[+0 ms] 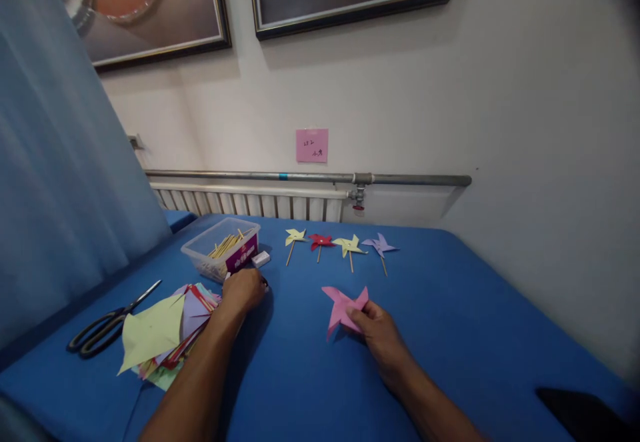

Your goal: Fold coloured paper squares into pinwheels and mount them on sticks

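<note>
My right hand [383, 335] pinches a pink paper pinwheel [341, 310] between thumb and fingers, a little above the blue table. The pinwheel's blades are folded in, and no stick shows on it. My left hand [244, 289] is closed beside the clear plastic box [204, 265], which holds many thin wooden sticks [227, 245]. A small dark, partly whitish object [265, 285] peeks out at its fingers; most of it is hidden. Just behind that hand lies a small white box [261, 259].
Behind the hands, several finished pinwheels on sticks lie in a row: yellow, red [320, 241], yellow and purple [381, 245]. Left of my forearm are a pile of coloured paper [155, 329] and black-handled scissors [107, 325]. A dark flat object [583, 414] lies at right front.
</note>
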Motion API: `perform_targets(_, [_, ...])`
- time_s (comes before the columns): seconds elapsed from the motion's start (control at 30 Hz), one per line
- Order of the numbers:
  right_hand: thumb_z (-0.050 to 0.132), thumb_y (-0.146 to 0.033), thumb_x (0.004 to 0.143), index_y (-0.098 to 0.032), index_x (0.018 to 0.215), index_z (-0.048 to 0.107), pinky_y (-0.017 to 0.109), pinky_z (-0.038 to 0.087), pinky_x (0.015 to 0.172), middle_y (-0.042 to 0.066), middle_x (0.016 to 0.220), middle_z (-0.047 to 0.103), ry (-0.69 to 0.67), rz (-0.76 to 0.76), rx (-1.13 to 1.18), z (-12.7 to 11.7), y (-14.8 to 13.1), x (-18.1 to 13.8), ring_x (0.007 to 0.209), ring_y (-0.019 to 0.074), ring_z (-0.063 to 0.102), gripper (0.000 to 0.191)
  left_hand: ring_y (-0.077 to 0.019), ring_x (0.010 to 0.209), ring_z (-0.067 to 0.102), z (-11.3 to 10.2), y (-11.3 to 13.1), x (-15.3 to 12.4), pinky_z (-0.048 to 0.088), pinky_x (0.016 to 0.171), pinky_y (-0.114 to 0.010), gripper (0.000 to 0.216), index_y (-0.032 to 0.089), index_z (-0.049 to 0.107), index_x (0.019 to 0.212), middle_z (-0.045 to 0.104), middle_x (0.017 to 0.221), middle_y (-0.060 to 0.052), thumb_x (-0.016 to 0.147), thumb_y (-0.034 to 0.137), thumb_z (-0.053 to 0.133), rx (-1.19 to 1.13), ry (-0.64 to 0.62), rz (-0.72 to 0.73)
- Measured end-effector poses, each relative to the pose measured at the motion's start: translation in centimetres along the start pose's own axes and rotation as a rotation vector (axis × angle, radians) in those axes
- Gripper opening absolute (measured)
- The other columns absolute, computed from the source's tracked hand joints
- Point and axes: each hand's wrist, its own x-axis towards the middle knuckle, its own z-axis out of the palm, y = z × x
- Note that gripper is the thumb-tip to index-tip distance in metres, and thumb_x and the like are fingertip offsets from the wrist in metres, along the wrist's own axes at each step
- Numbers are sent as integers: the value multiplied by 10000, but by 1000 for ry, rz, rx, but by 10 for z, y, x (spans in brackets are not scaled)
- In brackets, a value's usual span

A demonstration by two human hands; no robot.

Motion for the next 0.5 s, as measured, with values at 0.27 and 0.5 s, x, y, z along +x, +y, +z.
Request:
perform_targets(0.27, [768,-472,642,-168,836,730,322,500,694,50,750,740,-7,-10,-54,-4,12,6,740,241,665,362,-303,1021,713,0,-12,1,514,773,-335,289,246,774,1002,771,1071,-126,826,233,545,-64,-65,90])
perform_targets(0.5, [752,-468,693,-164,954,750,326,505,729,56,799,762,-50,-9,-67,-2,9,1,798,254,682,400,-307,1005,716,6,-13,7,509,761,-330,263,227,764,981,768,1054,-138,848,203,539,-52,-39,48])
